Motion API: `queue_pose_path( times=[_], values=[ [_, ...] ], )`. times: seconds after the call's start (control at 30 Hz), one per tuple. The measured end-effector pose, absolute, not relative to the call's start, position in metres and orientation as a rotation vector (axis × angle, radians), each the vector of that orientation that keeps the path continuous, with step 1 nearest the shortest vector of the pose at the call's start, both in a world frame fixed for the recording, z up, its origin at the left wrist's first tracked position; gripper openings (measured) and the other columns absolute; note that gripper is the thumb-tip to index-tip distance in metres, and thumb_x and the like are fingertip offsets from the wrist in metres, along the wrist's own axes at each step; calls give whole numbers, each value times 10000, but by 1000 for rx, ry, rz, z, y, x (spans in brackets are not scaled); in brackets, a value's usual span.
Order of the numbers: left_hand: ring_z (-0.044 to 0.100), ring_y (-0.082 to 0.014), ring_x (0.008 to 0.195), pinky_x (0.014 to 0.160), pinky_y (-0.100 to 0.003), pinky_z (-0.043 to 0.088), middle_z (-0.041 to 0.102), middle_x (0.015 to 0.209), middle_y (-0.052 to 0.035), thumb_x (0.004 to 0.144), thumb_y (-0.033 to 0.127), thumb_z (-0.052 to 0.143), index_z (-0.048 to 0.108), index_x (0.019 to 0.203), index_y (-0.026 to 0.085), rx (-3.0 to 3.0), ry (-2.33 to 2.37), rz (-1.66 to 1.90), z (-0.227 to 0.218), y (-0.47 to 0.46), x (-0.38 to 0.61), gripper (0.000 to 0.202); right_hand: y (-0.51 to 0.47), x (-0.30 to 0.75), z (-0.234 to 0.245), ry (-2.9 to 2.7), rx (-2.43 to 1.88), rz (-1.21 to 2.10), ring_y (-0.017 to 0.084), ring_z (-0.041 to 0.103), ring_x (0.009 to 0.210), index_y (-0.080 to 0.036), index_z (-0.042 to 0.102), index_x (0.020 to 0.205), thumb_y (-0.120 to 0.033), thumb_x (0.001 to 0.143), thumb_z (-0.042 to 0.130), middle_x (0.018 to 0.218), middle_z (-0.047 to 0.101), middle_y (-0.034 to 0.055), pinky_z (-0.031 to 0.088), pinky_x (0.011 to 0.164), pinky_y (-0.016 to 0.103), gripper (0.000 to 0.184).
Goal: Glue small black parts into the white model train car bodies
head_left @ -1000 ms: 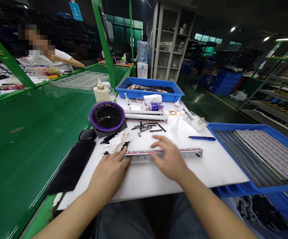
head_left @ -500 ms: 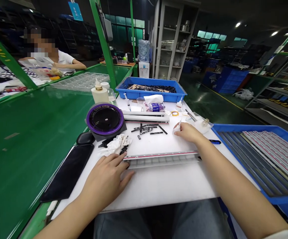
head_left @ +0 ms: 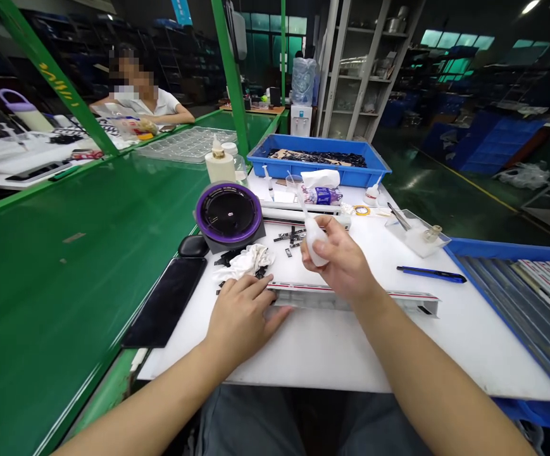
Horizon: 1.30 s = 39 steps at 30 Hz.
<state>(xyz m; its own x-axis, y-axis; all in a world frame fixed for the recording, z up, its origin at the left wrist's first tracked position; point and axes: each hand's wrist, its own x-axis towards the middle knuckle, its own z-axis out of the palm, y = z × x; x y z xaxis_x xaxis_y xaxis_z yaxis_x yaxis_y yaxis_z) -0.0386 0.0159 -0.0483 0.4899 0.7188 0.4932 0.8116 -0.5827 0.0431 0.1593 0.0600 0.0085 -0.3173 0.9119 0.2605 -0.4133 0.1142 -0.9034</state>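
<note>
Squeeze bottle (head_left: 316, 245): in the right hand (head_left: 338, 261), its grip clamped around the pale body, nozzle up, above the worktop; light pressure seems wise, since a hard squeeze could spill any contents.
Channel section (head_left: 310, 297): white with a red stripe, lying lengthwise across the worktop, partly hidden behind the right arm.
Left hand (head_left: 243, 311): grip apart, thumb spread from the fingers, which appear to touch the channel section's left end; gentle, even bracing should stop it sliding without bending it.
Worktop (head_left: 312, 354): white; small black strips (head_left: 298, 237) beyond the right hand, a crumpled white cloth (head_left: 246, 261) near the left, a purple-rimmed black disc (head_left: 230, 214) behind it, a blue utility knife (head_left: 431, 274) at right.
Far edge: blue tray (head_left: 350, 177) of black parts, tissue pack (head_left: 322, 195) before it.
Room: dim; green conveyor (head_left: 89, 247) at left, a co-worker (head_left: 166, 102) beyond, water dispenser (head_left: 301, 119) and glazed cabinet (head_left: 366, 76) behind.
</note>
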Motion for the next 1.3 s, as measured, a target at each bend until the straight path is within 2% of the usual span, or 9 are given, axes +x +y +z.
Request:
queue_pose_path(
  times=[0.17,0.27,0.33,0.4,0.5,0.63,0.77,0.93,1.3],
  values=[
    [635,-260,899,738,-421,464,731,1111,-60,859,486,616,700,771,200,-2549,-1328,-728,-49,16,-37,311,57,167,0,-963,-480,1579,86,234,467,-255,497,965,-349,717,654,551,336,-81,203,430,211,309],
    [633,-261,894,740,-419,467,744,1040,-64,855,499,614,691,755,198,-2547,-1360,-731,-48,17,-36,326,55,165,2,-979,-532,1552,87,188,441,-225,563,895,-419,757,613,521,211,-86,180,396,220,243],
    [632,-262,886,735,-415,467,748,980,-74,856,504,609,686,747,196,-2541,-1370,-724,-47,17,-36,336,49,159,0,-1037,-622,1431,79,200,411,-210,574,808,-495,827,554,491,237,-83,189,383,227,287],
    [629,-261,873,726,-410,466,746,924,-82,850,506,611,680,736,195,-2539,-1377,-717,-46,17,-35,339,41,152,-3,-1152,-722,1186,74,285,411,-197,569,726,-524,862,548,493,350,-60,242,390,232,355],
    [622,-252,843,706,-401,461,740,875,-75,847,481,611,680,743,196,-2553,-1397,-718,-45,17,-35,311,28,144,-9,-1473,-743,728,96,478,503,-188,592,693,-419,864,608,591,547,-7,377,471,248,288],
    [614,-241,824,702,-402,456,749,928,-54,841,393,602,699,796,194,-2559,-1398,-764,-46,17,-35,226,22,136,-15,-1731,-662,363,133,596,586,-191,604,706,-288,881,576,657,656,29,444,546,270,202],
    [614,-240,825,711,-403,457,754,966,-39,821,345,609,705,819,192,-2554,-1386,-804,-47,17,-35,181,25,131,-19,-1773,-732,317,147,617,603,-199,588,695,-306,904,528,662,669,35,465,566,282,243],
    [604,-230,787,699,-394,455,747,856,-24,811,336,621,690,805,193,-2576,-1373,-829,-46,19,-35,159,27,130,-24,-1789,-793,322,138,584,574,-194,565,686,-324,918,514,625,635,27,437,551,282,270],
    [602,-212,754,686,-364,450,716,744,-28,816,328,616,661,746,200,-2584,-1380,-826,-45,19,-34,153,27,129,-22,-1780,-823,361,115,522,518,-198,501,607,-357,930,487,566,577,14,404,513,269,360]
  ],
)
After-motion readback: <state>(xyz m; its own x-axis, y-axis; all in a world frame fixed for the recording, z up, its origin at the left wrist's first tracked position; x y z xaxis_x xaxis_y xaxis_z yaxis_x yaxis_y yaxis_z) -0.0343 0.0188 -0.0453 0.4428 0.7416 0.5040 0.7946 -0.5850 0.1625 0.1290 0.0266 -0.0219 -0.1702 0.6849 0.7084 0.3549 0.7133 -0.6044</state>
